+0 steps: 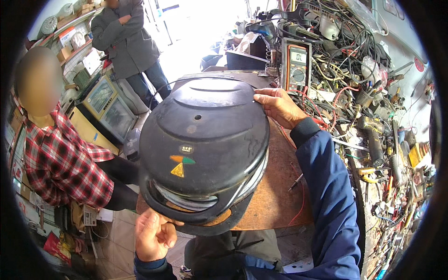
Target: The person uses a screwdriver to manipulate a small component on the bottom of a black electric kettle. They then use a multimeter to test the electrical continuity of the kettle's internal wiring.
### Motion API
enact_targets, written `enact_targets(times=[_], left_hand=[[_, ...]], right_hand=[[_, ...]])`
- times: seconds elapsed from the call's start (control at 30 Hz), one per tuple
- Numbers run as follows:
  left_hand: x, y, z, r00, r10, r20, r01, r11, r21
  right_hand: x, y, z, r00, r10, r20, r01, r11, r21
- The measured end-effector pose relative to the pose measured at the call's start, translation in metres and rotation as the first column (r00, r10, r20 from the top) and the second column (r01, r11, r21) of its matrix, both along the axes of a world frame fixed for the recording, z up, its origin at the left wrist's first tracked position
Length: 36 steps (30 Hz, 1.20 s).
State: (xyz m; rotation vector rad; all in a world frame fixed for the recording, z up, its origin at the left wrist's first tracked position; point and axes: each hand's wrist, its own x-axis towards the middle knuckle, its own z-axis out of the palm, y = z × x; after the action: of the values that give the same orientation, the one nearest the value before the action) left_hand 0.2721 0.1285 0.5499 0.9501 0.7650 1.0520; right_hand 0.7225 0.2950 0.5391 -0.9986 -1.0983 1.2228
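Observation:
A round black electric griddle (210, 144) sits on the wooden table with its domed lid down, a thin gap showing at its front right. A curved handle (179, 212) juts out at the front. There my left hand (155, 233) is closed, its fingertips hooked under the handle's edge, partly hidden. My right hand (279, 106) grips the lid's far right rim, with the thumb near the top and the other fingers along the side. To the right of the griddle lies a test probe (296, 182) on a thin red wire.
A multimeter (297, 67) stands beyond my right hand. Tangled cables (326, 51) and a workbench strewn with tools, including a cordless drill (372, 135), fill the right side. At the left stands a person in a checked shirt (65, 158); another, in a dark jacket (123, 42), stands farther back.

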Motion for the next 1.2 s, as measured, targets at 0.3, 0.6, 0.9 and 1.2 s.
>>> enact_targets(times=[0.3, 0.6, 0.9, 1.2], left_hand=[[-0.011, -0.019, 0.009, 0.932, -0.114, -0.343, 0.076, 0.989, -0.124], [-0.064, 0.023, -0.01, 0.842, 0.375, -0.388, -0.198, 0.884, 0.423], [-0.017, 0.18, 0.002, 0.985, -0.066, -0.16, 0.086, 0.989, 0.119], [0.013, 0.209, 0.019, 0.969, -0.223, -0.106, 0.208, 0.969, -0.134]], right_hand=[[0.001, -0.009, 0.007, 0.976, -0.057, 0.209, 0.052, 0.998, 0.025], [-0.009, -0.034, -0.001, 0.826, -0.257, 0.502, 0.247, 0.965, 0.089], [-0.041, -0.098, -0.016, 0.77, -0.212, 0.602, 0.157, 0.977, 0.144], [-0.076, -0.158, 0.013, 0.755, -0.077, 0.651, 0.186, 0.977, -0.101]])
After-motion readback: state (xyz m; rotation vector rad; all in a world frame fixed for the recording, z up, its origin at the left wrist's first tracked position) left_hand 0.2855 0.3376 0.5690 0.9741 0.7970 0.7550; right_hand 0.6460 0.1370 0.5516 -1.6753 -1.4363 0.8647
